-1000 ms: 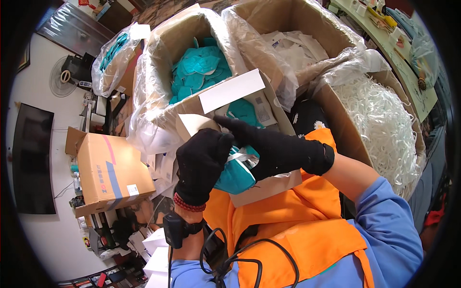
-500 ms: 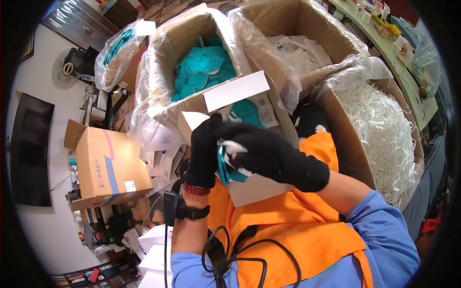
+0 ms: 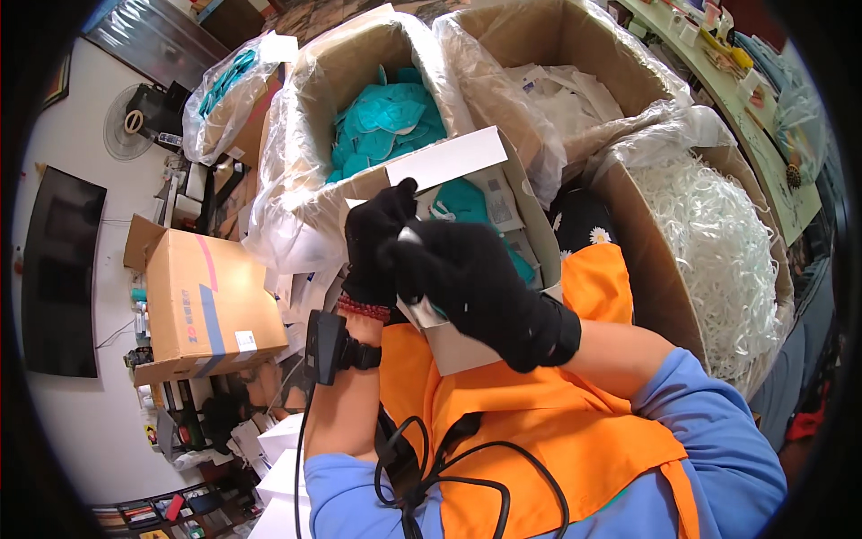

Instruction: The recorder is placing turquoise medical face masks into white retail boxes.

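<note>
1. Head view, centre of the frame: the left hand [image 3: 377, 242], in a black glove, is raised with its fingers [image 3: 401, 193] curled together around a small pale item [image 3: 410, 237] that is mostly hidden; what the item is cannot be told.
2. Head view, just right of centre: the right hand [image 3: 471, 283], also black-gloved, lies over the same item, its fingers pressed together and folded toward the left hand; the two hands touch.
3. Directly behind and below the hands: an open small white carton [image 3: 467, 346] with its flap [image 3: 446, 159] raised, holding teal masks [image 3: 467, 202].
4. Upper centre: a large cardboard box [image 3: 310, 117] lined with clear plastic, filled with more teal masks.
5. Upper right: a second lined box [image 3: 575, 36] holding white items; at the right edge, a box of white shredded strands [image 3: 718, 242].
6. Left of the frame: a closed brown carton [image 3: 211, 305]; above it, a fan [image 3: 126, 130] against the wall.
7. Lower centre: a black wrist device [image 3: 328, 346] on the left forearm, with black cable [image 3: 449, 467] looping across an orange vest [image 3: 557, 431].
</note>
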`<state>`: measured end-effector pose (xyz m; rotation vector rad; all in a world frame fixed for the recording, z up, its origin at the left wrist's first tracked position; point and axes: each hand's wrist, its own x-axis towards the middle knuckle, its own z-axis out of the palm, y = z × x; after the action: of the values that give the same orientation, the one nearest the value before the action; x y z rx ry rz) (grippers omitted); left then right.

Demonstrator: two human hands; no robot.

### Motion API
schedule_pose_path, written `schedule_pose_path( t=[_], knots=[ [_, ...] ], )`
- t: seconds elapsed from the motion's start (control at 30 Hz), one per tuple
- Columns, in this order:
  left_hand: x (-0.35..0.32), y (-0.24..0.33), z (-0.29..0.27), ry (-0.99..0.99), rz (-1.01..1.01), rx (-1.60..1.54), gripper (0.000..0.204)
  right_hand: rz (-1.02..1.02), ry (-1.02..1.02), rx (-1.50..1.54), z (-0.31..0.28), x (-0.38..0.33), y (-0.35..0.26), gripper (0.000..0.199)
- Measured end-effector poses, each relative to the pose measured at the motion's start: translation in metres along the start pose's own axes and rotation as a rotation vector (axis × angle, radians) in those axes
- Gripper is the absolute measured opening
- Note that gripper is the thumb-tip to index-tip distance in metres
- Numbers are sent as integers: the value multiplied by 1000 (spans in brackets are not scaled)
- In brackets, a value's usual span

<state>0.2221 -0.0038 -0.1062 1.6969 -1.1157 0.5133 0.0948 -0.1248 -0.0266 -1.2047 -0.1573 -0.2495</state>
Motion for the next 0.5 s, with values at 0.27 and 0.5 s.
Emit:
schedule_pose_path(
  t=[0.27, 0.5],
  knots=[
    [-54, -74, -64, -14, 12, 709, 20, -379, -391, -528, 35, -81, -12, 11],
    [25, -7, -72, -21, -608, -15, 27, -189, -12, -655, -18, -30, -39, 25]
  ],
)
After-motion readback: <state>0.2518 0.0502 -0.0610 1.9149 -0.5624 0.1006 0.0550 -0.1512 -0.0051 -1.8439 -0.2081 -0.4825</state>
